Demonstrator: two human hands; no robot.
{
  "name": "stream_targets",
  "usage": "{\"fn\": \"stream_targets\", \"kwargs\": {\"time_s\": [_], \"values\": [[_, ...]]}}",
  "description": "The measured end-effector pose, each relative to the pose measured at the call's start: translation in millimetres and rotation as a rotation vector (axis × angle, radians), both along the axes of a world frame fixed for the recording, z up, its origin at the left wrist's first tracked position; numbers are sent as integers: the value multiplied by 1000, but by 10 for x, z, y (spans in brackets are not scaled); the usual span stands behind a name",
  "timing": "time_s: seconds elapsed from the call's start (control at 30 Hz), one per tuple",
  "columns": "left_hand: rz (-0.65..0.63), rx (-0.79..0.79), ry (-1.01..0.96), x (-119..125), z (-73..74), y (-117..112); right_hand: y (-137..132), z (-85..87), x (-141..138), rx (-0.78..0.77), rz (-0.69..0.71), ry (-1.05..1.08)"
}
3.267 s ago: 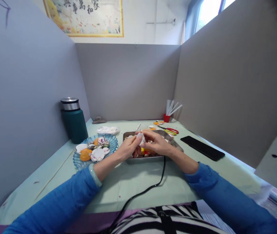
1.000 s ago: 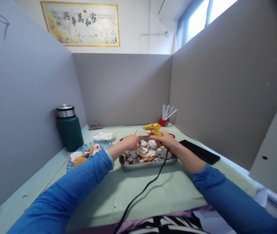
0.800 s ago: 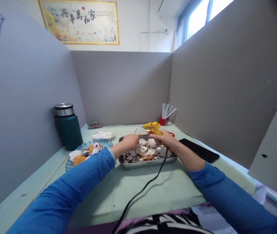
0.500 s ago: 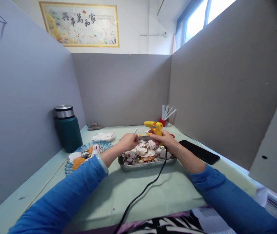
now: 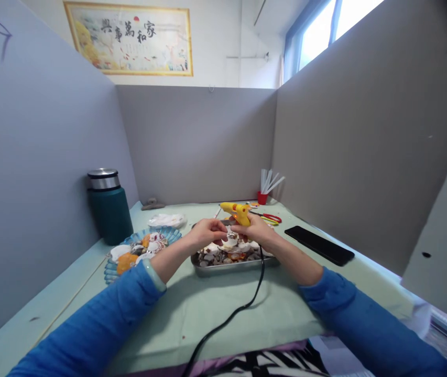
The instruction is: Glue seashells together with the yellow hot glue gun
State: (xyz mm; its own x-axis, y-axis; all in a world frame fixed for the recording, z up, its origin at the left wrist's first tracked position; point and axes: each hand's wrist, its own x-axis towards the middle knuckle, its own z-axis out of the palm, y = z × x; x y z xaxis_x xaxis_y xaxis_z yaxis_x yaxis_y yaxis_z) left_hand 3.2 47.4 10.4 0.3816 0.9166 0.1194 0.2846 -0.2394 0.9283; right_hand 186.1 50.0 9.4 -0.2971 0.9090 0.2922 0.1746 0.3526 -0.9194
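Note:
My right hand (image 5: 255, 230) is wrapped round the grip of a yellow glue gun (image 5: 236, 210), its nozzle pointing left above a metal tray (image 5: 223, 270). A black cord (image 5: 242, 303) runs down from the gun toward me. Beside it, my left hand (image 5: 209, 233) has its fingers curled together, the fingertips close to those of my right hand. Whether something small is pinched in them, I cannot make out. Under both hands the tray is full of seashells (image 5: 219, 254), white, grey and orange, partly covered by my hands.
At left stand a blue fluted dish (image 5: 111, 272) of shells and a green flask (image 5: 111, 214). A white bundle (image 5: 167, 220) lies behind. To the right are red-handled scissors (image 5: 272, 218), a black phone-like slab (image 5: 319, 245) and a red cup (image 5: 262, 198) of white sticks. Grey partitions enclose the table.
My right hand has brought the glue gun left and slightly down, closer to my left hand. The scissors behind it now show. My left hand has turned its fingers toward the right hand.

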Motion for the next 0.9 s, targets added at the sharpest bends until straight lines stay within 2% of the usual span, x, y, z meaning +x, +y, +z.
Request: {"fn": "stream_targets", "kwargs": {"time_s": [0.23,0.43,0.73,0.9], "values": [[68,1,-148,38,29,-44,23,-47,-6,2,90,17],[90,-32,-238,49,58,-120,10,-48,13,1,83,42],[144,-191,-429,49,54,-130,-18,0,97,-60,136,57],[186,-168,-429,11,54,-112,-24,-11,130,-81,169,55]]}}
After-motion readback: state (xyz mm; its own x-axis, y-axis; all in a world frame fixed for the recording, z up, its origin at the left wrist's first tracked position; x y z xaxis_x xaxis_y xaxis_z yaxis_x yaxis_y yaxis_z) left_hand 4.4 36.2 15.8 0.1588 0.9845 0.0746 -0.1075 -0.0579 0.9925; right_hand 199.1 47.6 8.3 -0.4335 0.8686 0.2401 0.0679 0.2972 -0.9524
